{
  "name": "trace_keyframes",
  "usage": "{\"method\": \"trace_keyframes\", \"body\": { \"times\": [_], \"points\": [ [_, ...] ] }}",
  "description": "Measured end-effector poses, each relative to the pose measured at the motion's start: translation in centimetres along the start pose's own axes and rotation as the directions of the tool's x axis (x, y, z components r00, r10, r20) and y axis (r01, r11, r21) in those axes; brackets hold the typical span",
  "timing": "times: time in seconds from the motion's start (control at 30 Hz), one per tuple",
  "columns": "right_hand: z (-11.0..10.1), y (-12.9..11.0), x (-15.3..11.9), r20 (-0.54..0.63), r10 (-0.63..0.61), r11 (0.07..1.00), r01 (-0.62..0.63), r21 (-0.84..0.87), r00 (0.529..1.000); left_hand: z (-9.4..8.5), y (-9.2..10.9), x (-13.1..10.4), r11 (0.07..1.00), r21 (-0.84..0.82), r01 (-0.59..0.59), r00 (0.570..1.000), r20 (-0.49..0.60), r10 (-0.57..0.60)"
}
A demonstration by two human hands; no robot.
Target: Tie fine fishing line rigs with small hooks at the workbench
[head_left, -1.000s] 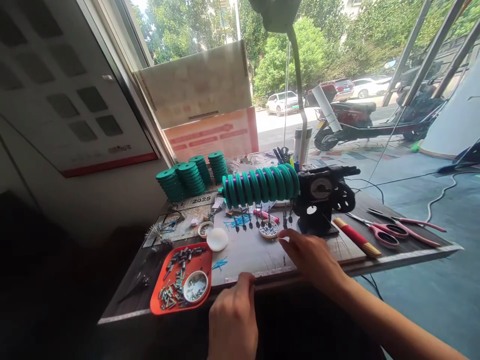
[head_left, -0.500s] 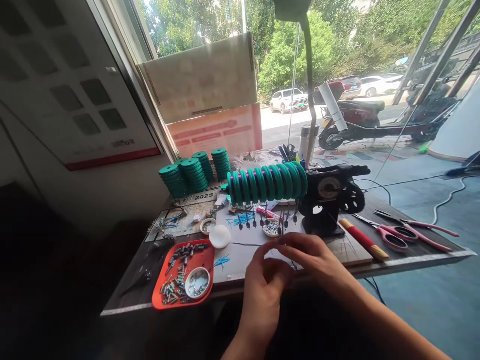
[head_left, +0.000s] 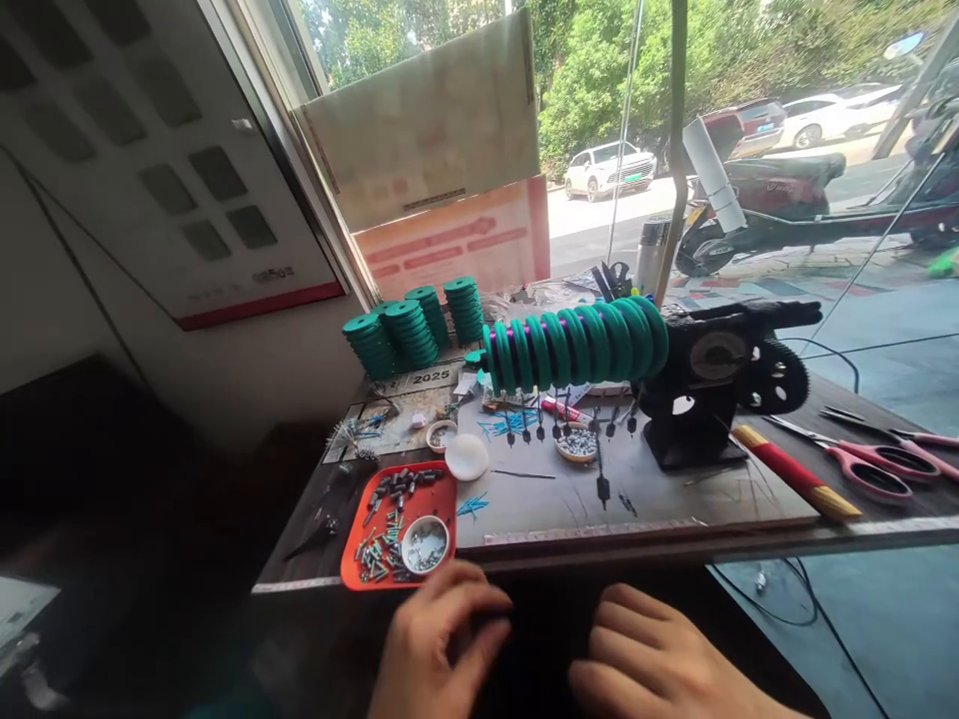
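Note:
My left hand [head_left: 450, 639] is below the table's front edge, near the corner of an orange tray [head_left: 351, 559]. Its fingers are bent, with a gap to the thumb and nothing visible between them. My right hand [head_left: 659, 654] is further right with its fingers curled in; whatever may be inside is hidden. Above them a row of green ring-shaped spools [head_left: 576, 345] sits on a black geared stand [head_left: 696, 399]. Small dark weights hang under the spools on threads; one dark weight [head_left: 603, 489] hangs lower than the others.
The tray holds dark cylinders, small metal pins and a white cup [head_left: 406, 554] of beads. Behind are stacked green spools [head_left: 409, 335], a round white lid [head_left: 467, 457] and a bowl of silver beads [head_left: 576, 446]. Pink-handled scissors [head_left: 873, 469] lie at right beside a red-wrapped stick [head_left: 798, 474].
My hands have moved apart and down from under the hanging weights to below the table edge. One weight now hangs lower. The view has shifted, so the table contents sit further right.

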State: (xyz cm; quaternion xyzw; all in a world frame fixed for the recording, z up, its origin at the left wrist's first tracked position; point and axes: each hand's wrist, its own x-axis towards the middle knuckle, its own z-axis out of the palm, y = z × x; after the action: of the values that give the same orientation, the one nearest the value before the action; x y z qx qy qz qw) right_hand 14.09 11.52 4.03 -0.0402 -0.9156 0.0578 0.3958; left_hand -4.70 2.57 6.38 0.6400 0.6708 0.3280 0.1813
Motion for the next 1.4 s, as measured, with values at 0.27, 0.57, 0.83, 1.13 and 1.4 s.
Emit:
{"method": "trace_keyframes", "body": {
  "times": [0.27, 0.57, 0.83, 1.13, 1.4],
  "points": [
    [0.2, 0.7, 0.0, -0.025, 0.072, 0.995, -0.069, 0.078, 0.997, -2.0, -2.5, 7.8, 0.784, 0.548, -0.291, 0.950, 0.068, 0.305],
    [0.7, 0.0, 0.2, -0.087, 0.237, 0.943, -0.208, 0.261, 0.968, -2.7, 1.2, 6.4, 0.938, 0.271, -0.217, 0.968, -0.065, 0.243],
    [-0.2, -0.8, -0.7, 0.049, 0.390, 0.851, -0.380, 0.361, 0.920, 2.3, 2.3, -1.0, 0.774, -0.583, 0.248, 0.885, -0.188, -0.425],
    [0.1, -1.5, -1.0, 0.170, 0.409, 0.867, -0.440, 0.235, 0.897, 5.3, 1.9, -2.3, 0.724, -0.623, 0.295, 0.804, -0.248, -0.541],
    [0.4, -1.9, -0.7, 0.151, 0.379, 0.903, -0.401, 0.157, 0.913, 5.7, 1.8, -2.6, 0.743, -0.605, 0.288, 0.794, -0.283, -0.538]
  ]
}}
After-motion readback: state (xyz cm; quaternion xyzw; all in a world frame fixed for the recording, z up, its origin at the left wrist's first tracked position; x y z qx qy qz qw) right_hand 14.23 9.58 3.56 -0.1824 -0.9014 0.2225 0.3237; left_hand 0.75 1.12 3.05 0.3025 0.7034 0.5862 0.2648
